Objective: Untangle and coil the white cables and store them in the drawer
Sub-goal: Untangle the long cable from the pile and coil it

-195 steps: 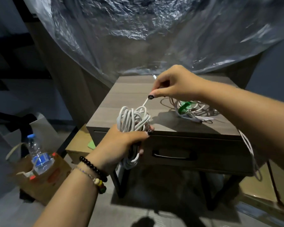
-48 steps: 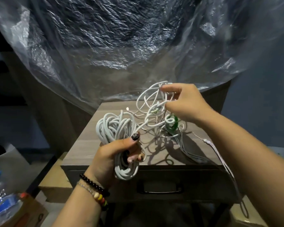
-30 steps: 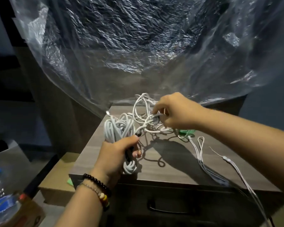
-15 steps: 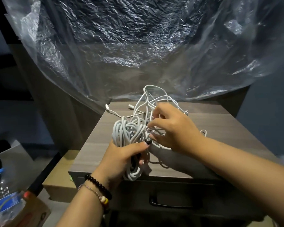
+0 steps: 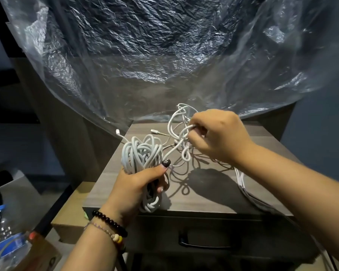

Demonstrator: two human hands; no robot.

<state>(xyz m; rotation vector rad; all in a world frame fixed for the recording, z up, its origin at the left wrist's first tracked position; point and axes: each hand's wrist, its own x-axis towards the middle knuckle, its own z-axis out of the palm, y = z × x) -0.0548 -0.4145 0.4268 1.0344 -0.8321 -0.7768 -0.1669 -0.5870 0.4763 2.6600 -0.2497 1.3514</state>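
My left hand (image 5: 137, 184) grips a thick coil of white cable (image 5: 141, 153) upright over the front left of the wooden side table (image 5: 204, 198). A strand runs from that coil to a loose tangle of white cables (image 5: 179, 130), which my right hand (image 5: 217, 137) pinches and holds up above the tabletop. Two plug ends (image 5: 117, 131) stick out to the left of the tangle. More white strands (image 5: 241, 178) trail off the table's right side under my right forearm. The drawer (image 5: 213, 237) below the tabletop is closed, with a dark handle (image 5: 205, 245).
A large crinkled clear plastic sheet (image 5: 164, 55) hangs over the back of the table. A water bottle (image 5: 6, 239) stands in a cardboard box at the lower left. A low brown box (image 5: 70, 216) sits beside the table's left side.
My right hand has risen and moved right, lifting the tangle off the coil and stretching a strand between them. My left hand keeps hold of the coil.
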